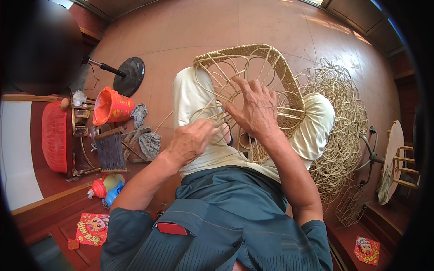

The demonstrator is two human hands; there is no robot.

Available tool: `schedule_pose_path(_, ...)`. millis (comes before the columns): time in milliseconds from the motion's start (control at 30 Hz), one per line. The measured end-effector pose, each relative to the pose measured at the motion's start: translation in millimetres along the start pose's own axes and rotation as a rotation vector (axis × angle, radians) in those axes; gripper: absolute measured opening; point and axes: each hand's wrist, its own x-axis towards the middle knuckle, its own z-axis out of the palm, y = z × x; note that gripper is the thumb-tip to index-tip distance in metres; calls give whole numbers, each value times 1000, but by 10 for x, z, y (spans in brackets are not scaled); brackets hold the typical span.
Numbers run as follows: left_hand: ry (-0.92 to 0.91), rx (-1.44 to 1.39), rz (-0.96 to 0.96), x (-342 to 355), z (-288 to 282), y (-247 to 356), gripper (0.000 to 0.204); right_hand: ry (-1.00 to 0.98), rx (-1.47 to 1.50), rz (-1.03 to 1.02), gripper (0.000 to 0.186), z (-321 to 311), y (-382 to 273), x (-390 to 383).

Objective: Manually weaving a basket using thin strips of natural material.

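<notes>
A woven straw-coloured frame (pixel 289 77), with radiating spokes and looped cords inside a braided rim, rests across my knees in cream trousers. My left hand (pixel 195 138) is at its lower left, fingers bent and pinched on thin cords. My right hand (pixel 254 106) lies over the middle of the piece, fingers bent and apart on the spokes, thumb toward the left; what lies under its fingertips is partly hidden. Part of the lower weave is hidden behind my right hand and forearm.
A tangled cord pile (pixel 337 126) lies right, beside a round wooden piece (pixel 389 162). At left stand a black pedestal base (pixel 131 74), red bucket (pixel 113 107), red basin (pixel 53 135) and small stool (pixel 113 153), with checked cloths (pixel 149 144) and red paper decorations (pixel 90 228).
</notes>
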Motion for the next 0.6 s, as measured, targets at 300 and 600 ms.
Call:
schedule_pose_path(300, 188, 195, -367, -541, -163, -50, 49, 45, 6, 64, 74, 28, -75, 32)
schedule_pose_path(600, 387, -79, -819, -1341, -434, -1050, 47, 39, 48, 46, 76, 32, -18, 6)
